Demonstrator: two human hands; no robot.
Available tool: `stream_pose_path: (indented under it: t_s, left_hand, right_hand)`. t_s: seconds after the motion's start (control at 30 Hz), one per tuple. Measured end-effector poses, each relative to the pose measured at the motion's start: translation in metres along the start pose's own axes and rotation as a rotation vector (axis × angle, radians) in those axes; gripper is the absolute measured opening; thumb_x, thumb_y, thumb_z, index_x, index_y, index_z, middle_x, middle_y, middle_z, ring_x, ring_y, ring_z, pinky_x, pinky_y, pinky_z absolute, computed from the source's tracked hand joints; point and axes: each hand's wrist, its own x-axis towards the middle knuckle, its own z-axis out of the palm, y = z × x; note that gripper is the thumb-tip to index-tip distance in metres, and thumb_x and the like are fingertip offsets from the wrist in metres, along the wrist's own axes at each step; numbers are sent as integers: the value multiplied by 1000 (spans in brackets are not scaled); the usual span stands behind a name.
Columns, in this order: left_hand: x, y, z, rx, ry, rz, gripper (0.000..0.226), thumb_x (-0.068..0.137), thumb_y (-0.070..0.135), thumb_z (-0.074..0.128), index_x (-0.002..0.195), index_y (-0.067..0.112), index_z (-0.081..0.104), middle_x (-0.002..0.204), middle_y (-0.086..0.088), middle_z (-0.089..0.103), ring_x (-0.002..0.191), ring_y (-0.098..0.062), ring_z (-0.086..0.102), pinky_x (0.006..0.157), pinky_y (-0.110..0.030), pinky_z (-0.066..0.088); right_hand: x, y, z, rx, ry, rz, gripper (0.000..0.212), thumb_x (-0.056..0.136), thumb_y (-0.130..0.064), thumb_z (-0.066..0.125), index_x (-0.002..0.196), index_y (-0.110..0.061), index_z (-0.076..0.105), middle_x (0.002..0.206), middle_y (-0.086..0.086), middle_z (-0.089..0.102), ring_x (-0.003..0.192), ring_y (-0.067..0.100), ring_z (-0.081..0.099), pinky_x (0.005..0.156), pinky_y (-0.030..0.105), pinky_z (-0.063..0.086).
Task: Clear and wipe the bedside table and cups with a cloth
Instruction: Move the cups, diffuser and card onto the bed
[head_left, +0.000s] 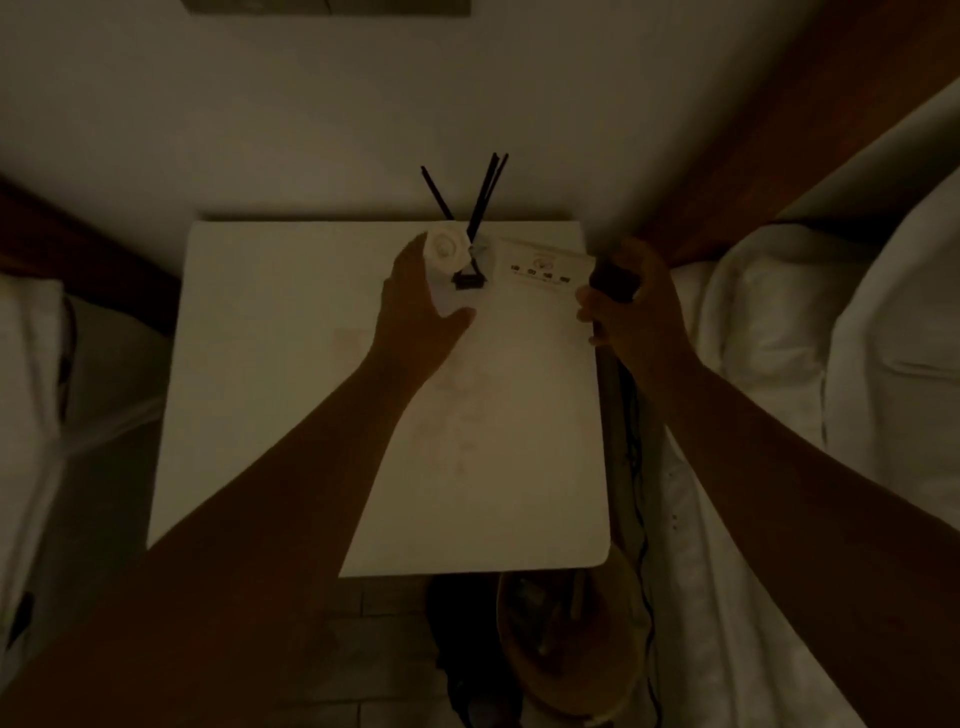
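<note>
While both hands grip at back edge, table (270, 395) front bare.

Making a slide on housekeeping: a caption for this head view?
Left hand grips the reed diffuser on the bedside table; right hand holds a dark object.

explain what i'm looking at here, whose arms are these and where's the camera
There is no machine: the one picture comes from a wide-angle camera worn on a person's head, looking down at their own bare arms. Below is a white bedside table between two beds, in dim light. At its back stands a reed diffuser with dark sticks and a white rose-shaped decoration; the left hand is wrapped around it. Beside it lies a printed card. The right hand grips a small dark object at the table's right edge; what it is cannot be told.
</note>
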Motion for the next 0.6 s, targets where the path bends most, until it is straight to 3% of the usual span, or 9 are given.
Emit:
stream_pose_path:
  t_s: [0.07,0.1,0.13,0.2,0.23,0.33,0.47,0.6]
  left_hand:
    - [12,-1,7,-93,59,20,73,74,11,79,137,9,42,123,7,54,113,8,48,100,-14,42]
    - [16,-2,10,-87,76,27,69,73,13,80,133,8,46,115,11,54,106,12,49,93,-7,42]
    - [19,-3,12,-58,70,7,69,73,18,80,132,10,46,116,10,54,108,9,49,96,-9,42]
    - [24,-7,19,32,59,-34,74,74,28,80,135,11,42,129,-4,52,124,-18,47,108,-34,37]
    - [26,-8,22,46,70,-31,73,74,30,79,135,11,43,131,-8,50,126,-26,45,109,-40,34]
    - [31,-6,22,54,109,24,67,72,30,80,128,10,51,123,-5,53,121,-27,47,104,-33,32]
    - [18,-8,10,-155,69,-52,61,69,19,84,122,7,56,123,-9,61,116,-21,57,102,-41,46]
    - [-29,-16,-22,-374,148,-99,50,70,7,83,113,13,59,109,2,66,98,0,63,86,-11,48]
  right_hand:
    - [11,1,4,56,-80,-5,55,92,-12,67,140,-16,41,135,11,55,84,20,69,62,31,58]
    - [15,1,7,70,-115,-7,49,92,-12,66,136,-14,45,131,11,59,82,19,69,60,28,58]
    - [19,2,11,79,-147,-5,43,93,-12,65,132,-12,49,127,12,61,81,19,69,58,25,57]
    - [26,5,16,76,-167,-18,29,94,-11,63,123,-11,56,121,15,65,76,17,68,56,21,56]
    - [28,6,18,77,-160,-32,24,94,-11,62,118,-12,58,118,16,66,72,15,67,56,21,55]
    - [30,8,21,96,-125,-60,22,94,-8,62,116,-5,61,117,18,66,71,14,66,61,21,58]
    - [18,3,23,58,-121,-85,27,94,-8,62,120,-1,60,116,16,66,71,16,66,66,23,59]
    - [-8,-13,34,69,-215,-105,16,94,-10,62,110,-11,62,111,7,67,69,14,68,68,27,61]
